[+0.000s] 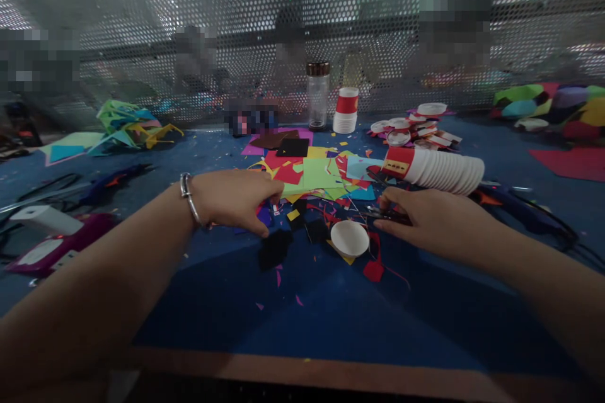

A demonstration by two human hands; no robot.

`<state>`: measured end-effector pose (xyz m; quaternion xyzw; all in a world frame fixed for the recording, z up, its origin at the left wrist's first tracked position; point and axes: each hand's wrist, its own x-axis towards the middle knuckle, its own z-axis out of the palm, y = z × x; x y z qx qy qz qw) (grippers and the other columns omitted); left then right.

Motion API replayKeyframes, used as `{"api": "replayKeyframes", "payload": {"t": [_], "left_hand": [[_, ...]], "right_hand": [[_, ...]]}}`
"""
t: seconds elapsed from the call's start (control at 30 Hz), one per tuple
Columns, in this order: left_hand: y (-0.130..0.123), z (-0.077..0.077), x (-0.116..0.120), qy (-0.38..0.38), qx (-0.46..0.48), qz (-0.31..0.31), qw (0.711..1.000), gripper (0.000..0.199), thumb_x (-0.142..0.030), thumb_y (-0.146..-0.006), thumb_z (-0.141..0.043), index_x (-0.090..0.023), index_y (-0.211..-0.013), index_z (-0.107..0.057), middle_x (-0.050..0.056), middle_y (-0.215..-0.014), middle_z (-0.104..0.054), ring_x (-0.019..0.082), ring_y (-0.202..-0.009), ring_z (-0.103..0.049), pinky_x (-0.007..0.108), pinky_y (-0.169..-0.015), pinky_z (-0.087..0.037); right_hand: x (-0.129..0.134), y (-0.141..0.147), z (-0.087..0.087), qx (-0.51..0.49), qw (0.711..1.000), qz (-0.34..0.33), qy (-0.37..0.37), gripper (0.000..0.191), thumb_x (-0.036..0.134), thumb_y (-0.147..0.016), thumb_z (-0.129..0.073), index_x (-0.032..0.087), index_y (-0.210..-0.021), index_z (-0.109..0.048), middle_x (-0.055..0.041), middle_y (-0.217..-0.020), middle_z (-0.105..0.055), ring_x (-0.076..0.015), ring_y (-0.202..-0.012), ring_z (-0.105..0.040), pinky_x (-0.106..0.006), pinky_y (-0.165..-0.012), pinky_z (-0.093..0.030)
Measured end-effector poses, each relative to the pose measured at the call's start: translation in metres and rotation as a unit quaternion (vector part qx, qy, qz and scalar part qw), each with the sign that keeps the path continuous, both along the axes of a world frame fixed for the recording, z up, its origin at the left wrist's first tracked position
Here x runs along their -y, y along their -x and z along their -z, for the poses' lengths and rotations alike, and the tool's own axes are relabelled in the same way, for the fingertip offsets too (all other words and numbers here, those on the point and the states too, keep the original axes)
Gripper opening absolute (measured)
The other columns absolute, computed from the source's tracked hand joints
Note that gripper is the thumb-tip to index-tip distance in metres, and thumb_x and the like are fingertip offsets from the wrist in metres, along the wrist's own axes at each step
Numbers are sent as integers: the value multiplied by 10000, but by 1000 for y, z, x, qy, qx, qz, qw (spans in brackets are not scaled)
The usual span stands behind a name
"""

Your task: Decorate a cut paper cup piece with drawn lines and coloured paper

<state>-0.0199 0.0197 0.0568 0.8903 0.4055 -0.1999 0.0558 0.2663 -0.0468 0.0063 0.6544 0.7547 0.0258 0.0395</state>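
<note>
My left hand, with a silver bangle at the wrist, is open above the blue table. Its thumb is apart from the fingers, close to a piece of black paper. My right hand is closed on a pair of scissors, whose dark handles show at the fingertips. Between my hands stands or lies a white paper cup piece, with a red paper scrap beside it. Beyond them is a pile of coloured paper with a light green sheet on top.
A stack of paper cups lies beyond my right hand. Farther back stand a glass bottle and upright cups. Glue guns with cords lie at the sides, and a purple power strip is at left.
</note>
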Motion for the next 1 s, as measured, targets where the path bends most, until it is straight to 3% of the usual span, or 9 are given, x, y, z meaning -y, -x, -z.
{"api": "replayKeyframes", "payload": {"t": [0.4, 0.57, 0.63, 0.73, 0.87, 1.0], "left_hand": [[-6, 8, 8, -41, -8, -7, 999, 309, -242, -699, -674, -155, -988, -611, 104, -974, -651, 238, -776, -579, 316, -624, -352], [-9, 12, 7, -71, -7, -13, 997, 71, -169, -744, -556, -174, -786, -613, 93, -798, -645, 228, -679, -558, 332, -603, -333], [-7, 12, 5, -84, 9, -6, 996, 74, -160, -764, -529, -185, -730, -590, 78, -729, -623, 219, -651, -540, 333, -584, -312], [-1, 4, 5, -112, 47, -11, 993, 81, -234, -800, -546, -201, -741, -591, 56, -705, -613, 197, -618, -511, 337, -575, -293], [12, -17, 8, -160, 107, -10, 981, 185, -383, -825, -562, -211, -785, -615, 65, -809, -649, 203, -692, -536, 349, -619, -323], [24, -35, 8, -198, 208, -17, 958, 254, -421, -846, -548, -192, -857, -657, 30, -730, -630, 168, -633, -518, 332, -628, -335]], "right_hand": [[1, 1, -1, -4, 1000, -1, -5, 335, 499, -902, -497, 227, -1037, -639, -105, -839, -734, -299, -736, -680, -317, -534, -276], [1, 1, -2, -21, 1000, -10, -9, 323, 495, -889, -521, 221, -1009, -643, -97, -793, -724, -287, -681, -664, -311, -519, -275], [1, 0, -1, -25, 999, -12, -21, 315, 495, -880, -535, 223, -990, -650, -97, -779, -720, -282, -664, -658, -307, -509, -271], [1, -1, 0, -23, 999, -12, -23, 329, 497, -881, -524, 222, -1004, -655, -109, -794, -721, -296, -682, -665, -311, -511, -270], [0, -2, 0, -35, 999, -14, -9, 314, 474, -878, -519, 219, -1008, -649, -113, -815, -722, -318, -724, -677, -325, -536, -296], [-1, 0, -1, -43, 999, 1, -1, 291, 481, -871, -546, 229, -972, -649, -96, -786, -714, -310, -698, -669, -327, -541, -307]]}}
